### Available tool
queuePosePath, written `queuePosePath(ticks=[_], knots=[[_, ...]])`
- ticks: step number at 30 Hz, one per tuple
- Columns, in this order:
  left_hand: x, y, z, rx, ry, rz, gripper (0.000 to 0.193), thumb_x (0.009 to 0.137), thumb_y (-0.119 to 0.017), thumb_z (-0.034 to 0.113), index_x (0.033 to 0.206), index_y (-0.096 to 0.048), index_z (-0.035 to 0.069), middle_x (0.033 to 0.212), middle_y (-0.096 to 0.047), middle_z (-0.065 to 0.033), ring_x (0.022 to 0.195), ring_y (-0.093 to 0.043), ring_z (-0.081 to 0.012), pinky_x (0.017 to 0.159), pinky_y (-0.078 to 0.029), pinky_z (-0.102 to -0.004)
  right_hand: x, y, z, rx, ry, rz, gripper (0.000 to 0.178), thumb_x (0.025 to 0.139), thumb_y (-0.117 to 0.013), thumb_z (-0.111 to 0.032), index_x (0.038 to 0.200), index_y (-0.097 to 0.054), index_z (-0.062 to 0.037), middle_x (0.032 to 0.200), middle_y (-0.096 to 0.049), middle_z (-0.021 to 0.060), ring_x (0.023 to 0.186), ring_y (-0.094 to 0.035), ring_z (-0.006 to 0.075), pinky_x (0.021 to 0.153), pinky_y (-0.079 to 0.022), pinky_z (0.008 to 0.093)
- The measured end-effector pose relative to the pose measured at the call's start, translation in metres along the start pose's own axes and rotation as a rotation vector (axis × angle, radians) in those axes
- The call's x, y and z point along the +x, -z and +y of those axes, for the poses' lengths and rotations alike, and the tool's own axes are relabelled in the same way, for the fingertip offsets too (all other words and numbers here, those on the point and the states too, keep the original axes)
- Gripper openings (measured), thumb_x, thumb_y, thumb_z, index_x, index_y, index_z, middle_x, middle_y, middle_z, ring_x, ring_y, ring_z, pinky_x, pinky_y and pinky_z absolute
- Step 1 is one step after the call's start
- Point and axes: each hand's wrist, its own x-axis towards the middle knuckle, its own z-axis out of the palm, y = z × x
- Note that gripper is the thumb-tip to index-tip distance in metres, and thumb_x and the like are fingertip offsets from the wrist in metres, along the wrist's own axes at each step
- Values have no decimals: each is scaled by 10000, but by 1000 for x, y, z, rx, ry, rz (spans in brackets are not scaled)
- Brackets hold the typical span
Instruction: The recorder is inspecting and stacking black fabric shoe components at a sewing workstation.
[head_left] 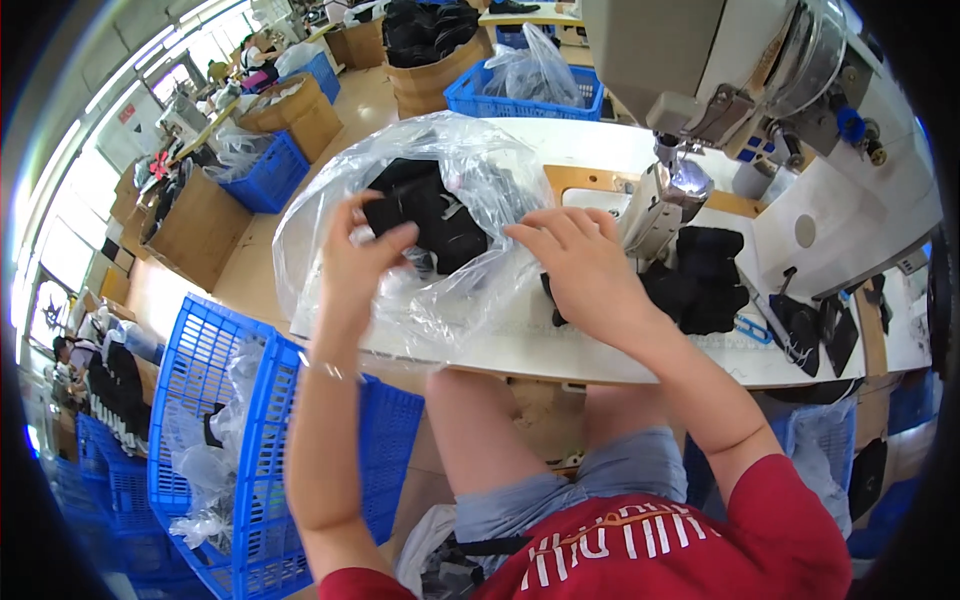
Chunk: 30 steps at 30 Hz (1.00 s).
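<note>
A large clear plastic bag (330, 185) lies with its mouth spread on the white sewing table (600, 352). Inside its mouth are black fabric pieces (445, 225), stacked and partly covered by the film. My left hand (362, 245) reaches over the bag's left side, with thumb and fingers closed on the near end of the black pieces. My right hand (585, 265) is at the bag's right edge, fingertips bent onto the film; its thumb is hidden. Beside my right wrist, more black fabric pieces (705, 280) are heaped below the sewing machine's head (665, 190).
Blue scissors-like handles (752, 330) and a black shoe (795, 330) lie at the table's right. A blue crate (255, 450) holding plastic bags stands at my left. Behind the table are another blue crate (465, 98) and a cardboard drum (430, 85). People work at the far left.
</note>
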Motion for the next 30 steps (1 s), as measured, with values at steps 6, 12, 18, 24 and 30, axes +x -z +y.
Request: queuePosePath(ticks=[6, 12, 18, 24, 30], knots=[[-145, -83, -11, -562, 260, -5, 530, 872, -698, -6, 1329, -437, 59, 1153, -568, -58, 957, -622, -142, 693, -562, -268, -61, 14, -37, 764, -205, -60, 832, 778, -791, -125, 1496, -376, -52, 1461, -456, 187, 1354, -438, 381, 1088, -387, 442], [-187, -107, -14, -665, 348, -227, 541, 845, -746, -17, 1298, -453, 21, 1204, -527, -83, 1084, -574, -171, 850, -564, -265, -108, 47, -10, 1083, -437, -317, 672, 787, -786, -71, 1409, -540, -126, 1430, -520, 81, 1255, -557, 248, 985, -500, 392], [-179, -127, -33, -244, 189, -381, 614, 774, -766, -70, 1313, -482, 7, 1350, -507, -104, 1229, -561, -213, 1024, -496, -347, -116, 47, 22, 1039, -288, -501, 656, 770, -729, 2, 1392, -542, -95, 1369, -578, 101, 1263, -552, 270, 1055, -446, 379], [-192, -155, -66, 265, -175, -80, 615, 702, -842, 35, 1268, -603, 63, 1350, -575, -153, 1234, -555, -323, 1021, -452, -416, -138, 20, 22, 817, -390, -201, 573, 814, -674, 35, 1364, -539, -50, 1347, -586, 134, 1277, -551, 283, 1074, -436, 377], [-178, -168, -63, 209, -238, -65, 630, 698, -835, 25, 1281, -599, 34, 1329, -600, -130, 1285, -527, -318, 1057, -438, -404, -158, 5, 5, 1091, -699, -96, 561, 866, -678, -2, 1403, -527, -58, 1242, -654, 126, 1131, -650, 242, 947, -511, 346]])
